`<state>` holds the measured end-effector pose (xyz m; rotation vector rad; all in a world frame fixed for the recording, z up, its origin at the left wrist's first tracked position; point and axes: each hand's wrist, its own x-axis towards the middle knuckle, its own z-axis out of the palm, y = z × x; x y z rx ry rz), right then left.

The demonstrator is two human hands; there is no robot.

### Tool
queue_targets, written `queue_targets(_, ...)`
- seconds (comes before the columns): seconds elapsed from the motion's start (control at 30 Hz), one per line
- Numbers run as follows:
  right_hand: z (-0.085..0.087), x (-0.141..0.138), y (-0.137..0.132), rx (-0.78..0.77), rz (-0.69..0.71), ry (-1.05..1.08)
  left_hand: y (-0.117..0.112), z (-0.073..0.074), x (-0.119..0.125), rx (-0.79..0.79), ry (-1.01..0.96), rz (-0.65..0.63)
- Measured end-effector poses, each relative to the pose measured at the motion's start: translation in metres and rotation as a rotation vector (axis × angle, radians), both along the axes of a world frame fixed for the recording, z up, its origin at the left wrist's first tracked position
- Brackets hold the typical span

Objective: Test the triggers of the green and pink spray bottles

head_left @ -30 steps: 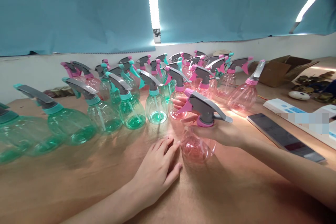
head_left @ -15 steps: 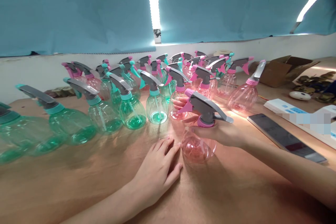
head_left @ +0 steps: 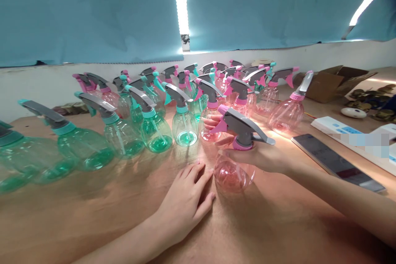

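Observation:
A clear pink spray bottle [head_left: 232, 175] with a grey and pink trigger head stands upright on the wooden table [head_left: 123, 210]. My right hand [head_left: 262, 157] is around its upper body, just under the pink collar, thumb on the near side and fingers behind. Some of those fingers are partly hidden by the bottle and its trigger. Flat on the tabletop, just left of this bottle, rests my left hand [head_left: 185, 198], holding nothing, fingers stretched out. Beyond both hands stand a green spray bottle [head_left: 185, 130] and another pink spray bottle [head_left: 212, 111].
Several more green and pink spray bottles fill the table's back and left, including a large green one [head_left: 86, 148]. On the right lie a phone [head_left: 334, 161], a white power strip [head_left: 340, 128] and a white mouse-like object [head_left: 353, 112]. An open cardboard box [head_left: 328, 84] sits behind.

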<state>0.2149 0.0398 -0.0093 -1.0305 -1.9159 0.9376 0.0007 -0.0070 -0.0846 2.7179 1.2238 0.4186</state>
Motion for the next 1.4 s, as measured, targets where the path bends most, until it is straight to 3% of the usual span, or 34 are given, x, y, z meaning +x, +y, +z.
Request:
queue_targets(0.47, 0.0020, 0.0010, -0.0011, 0.007, -0.045, -0.026, 0.0010, 0.0018, -0.0004, 0.000, -0.023, 0.003)
queue_targets(0.87, 0.0065, -0.0020, -0.0008, -0.070, 0.077, 0.059, 0.0008, 0.0013, -0.0003, 0.009, -0.012, 0.006)
queue_targets(1.17, -0.0027, 0.0042, 0.0006, -0.013, 0.063, 0.060, 0.0006, 0.0013, -0.0008, 0.012, -0.016, 0.010)
queue_targets(1.4, 0.0013, -0.0018, -0.0045, 0.033, 0.108, 0.109, 0.0015, -0.0005, -0.0006, 0.003, 0.020, 0.005)
